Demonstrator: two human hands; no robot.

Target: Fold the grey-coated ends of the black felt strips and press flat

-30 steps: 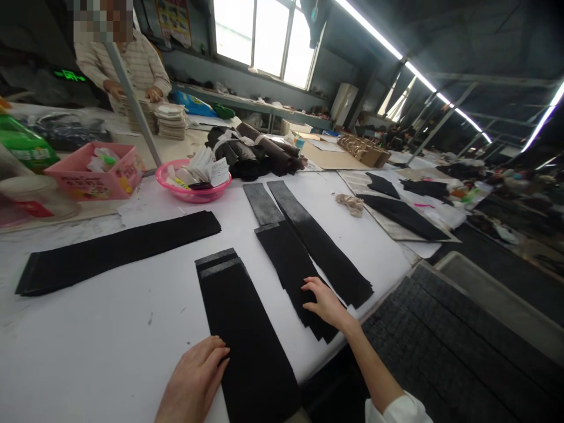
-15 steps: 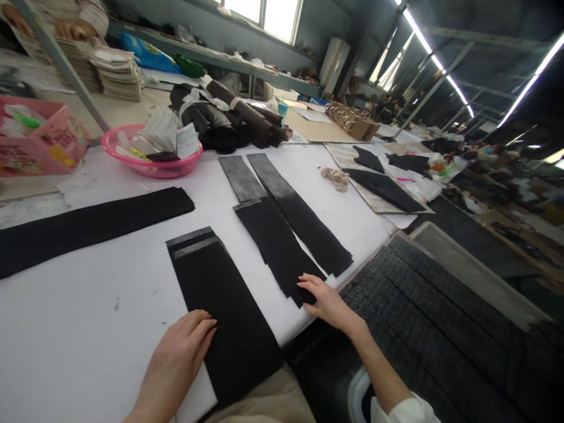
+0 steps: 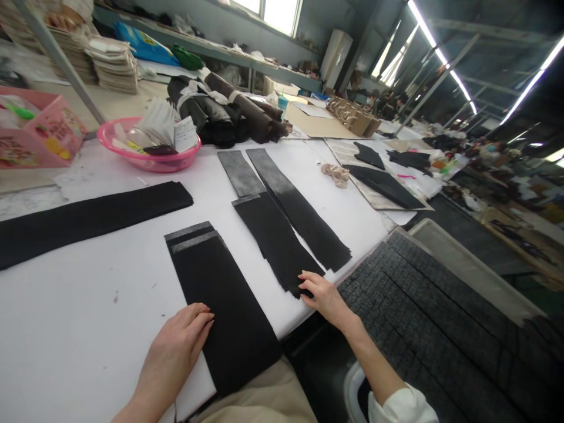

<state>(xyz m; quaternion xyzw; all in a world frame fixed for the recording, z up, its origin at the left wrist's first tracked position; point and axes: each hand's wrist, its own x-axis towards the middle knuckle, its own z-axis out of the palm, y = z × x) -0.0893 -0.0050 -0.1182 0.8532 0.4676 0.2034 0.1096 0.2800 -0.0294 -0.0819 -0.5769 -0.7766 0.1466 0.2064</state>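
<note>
My left hand (image 3: 176, 346) lies flat, fingers together, on the left edge of a stack of black fabric strips (image 3: 220, 305) at the near edge of the white table (image 3: 88, 294). My right hand (image 3: 321, 296) rests with fingers stretched on the near end of a second stack of black strips (image 3: 275, 241). Beside that stack lies a longer black strip (image 3: 304, 214), and a grey strip (image 3: 240, 173) shows above it. Another long black stack (image 3: 88, 217) lies across the table to the left.
A pink basin (image 3: 145, 153) with papers and a pink box (image 3: 39, 138) stand at the back left. Dark fabric rolls (image 3: 229, 114) lie behind the strips. A dark textured mat (image 3: 440, 329) sits to the right. Another person's hands (image 3: 61, 17) show at the top left.
The view has tilted down and shifted. My right hand has slid toward the near end of its stack. My left hand stays flat on the near stack.
</note>
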